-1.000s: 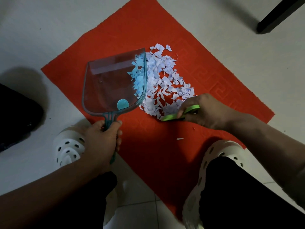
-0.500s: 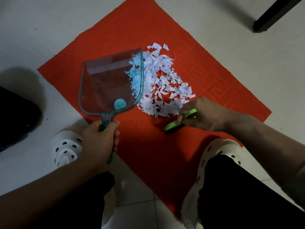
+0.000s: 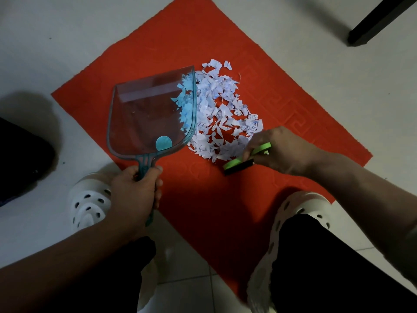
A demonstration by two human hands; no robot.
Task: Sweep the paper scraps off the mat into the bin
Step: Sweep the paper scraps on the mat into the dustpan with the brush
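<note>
Crouching over a red mat (image 3: 225, 211), the person has black-trousered knees nearest the camera and a white clog (image 3: 89, 204) on the floor (image 3: 45, 41) just left of the left hand (image 3: 135, 195), the other clog (image 3: 302, 205) just below the right hand (image 3: 286, 152). The left hand is closed around the teal handle of a clear dustpan (image 3: 149, 116). The pan's long axis runs from that hand up and away, leaning slightly right, with its open mouth at the far end. It is tilted so its right side wall sits against the left edge of the scraps (image 3: 225, 118), and a few pieces show bluish through the plastic.

The right hand is closed on a small brush (image 3: 243, 162) with a green back and black bristles. The brush lies nearly level, its free end pointing left toward the dustpan, bristles down on the mat, right at the near edge of the pile.

White scraps lie heaped on the mat between the two hands and beyond them, stretching away from the brush along the pan's right wall. Past the pile, the mat's embossed key border runs toward its far corner. Farther right, well beyond the right hand, a dark furniture leg (image 3: 379, 19) stands on the floor.
</note>
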